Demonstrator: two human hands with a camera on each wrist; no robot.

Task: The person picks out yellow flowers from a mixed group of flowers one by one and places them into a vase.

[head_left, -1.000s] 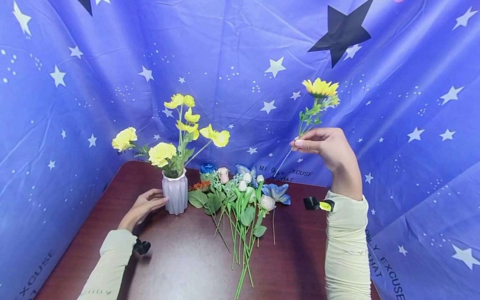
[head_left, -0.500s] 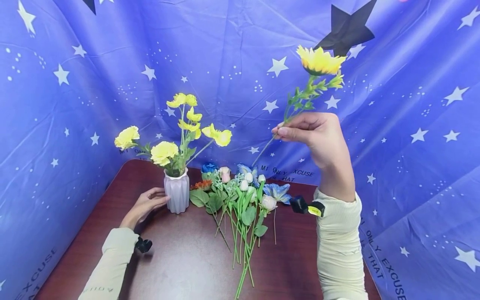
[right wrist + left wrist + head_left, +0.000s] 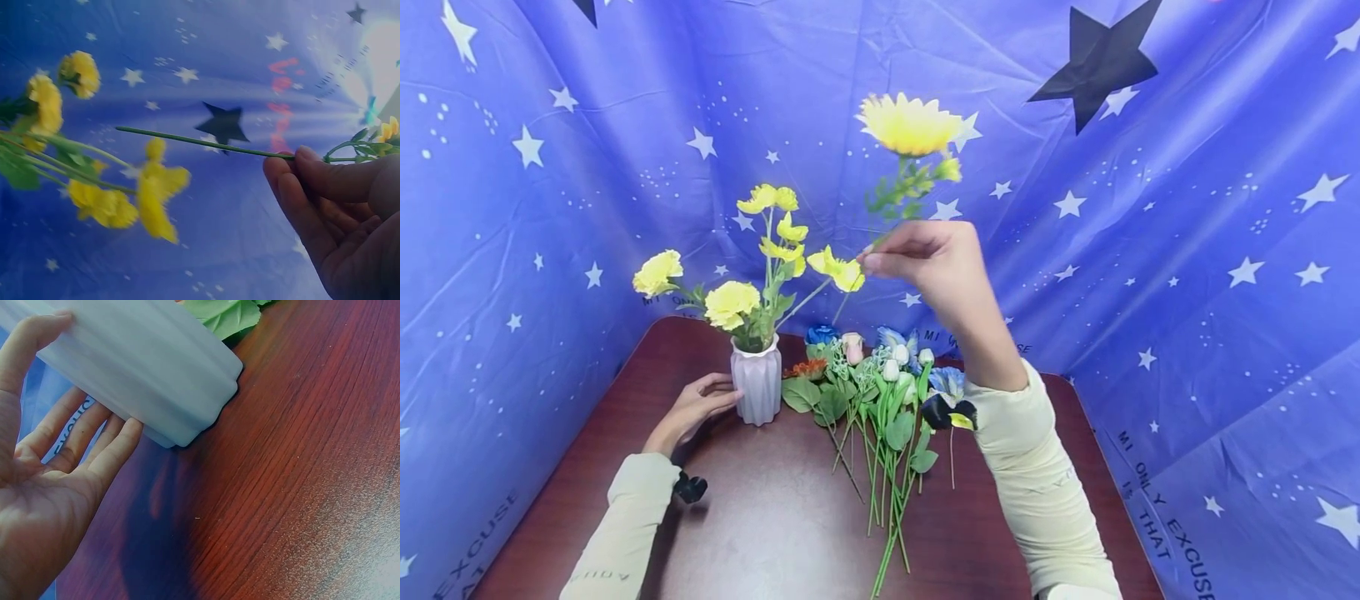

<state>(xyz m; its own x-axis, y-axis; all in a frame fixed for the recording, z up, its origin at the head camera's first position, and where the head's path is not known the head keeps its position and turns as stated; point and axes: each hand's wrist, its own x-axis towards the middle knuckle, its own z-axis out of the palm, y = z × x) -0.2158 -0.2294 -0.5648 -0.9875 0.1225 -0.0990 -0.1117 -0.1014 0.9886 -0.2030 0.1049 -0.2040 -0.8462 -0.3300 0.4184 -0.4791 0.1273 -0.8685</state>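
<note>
A pale, fluted vase [image 3: 757,387] stands upright on the table and bears several yellow flowers [image 3: 732,305]. My left hand [image 3: 700,408] holds it lightly from the left side, the thumb in front and the other fingers reaching behind. In the left wrist view the thumb and fingertips meet the vase wall [image 3: 150,369]. Above the table and right of the vase, my right hand [image 3: 928,258] pinches the stem of a yellow sunflower-like bloom [image 3: 910,125]. The right wrist view shows that green stem [image 3: 206,144] sticking out past the fingertips, its free end toward the vase flowers.
Right of the vase a pile of artificial flowers lies on the dark wooden table [image 3: 752,525]: white tulips [image 3: 891,369], blue blooms [image 3: 822,335], a pink rosebud [image 3: 852,348] and an orange flower [image 3: 807,370]. A blue star-patterned cloth [image 3: 820,83] hangs around the table.
My right hand has moved left and somewhat up with the yellow flower, from the far right to near the vase flowers. My left hand stays at the vase.
</note>
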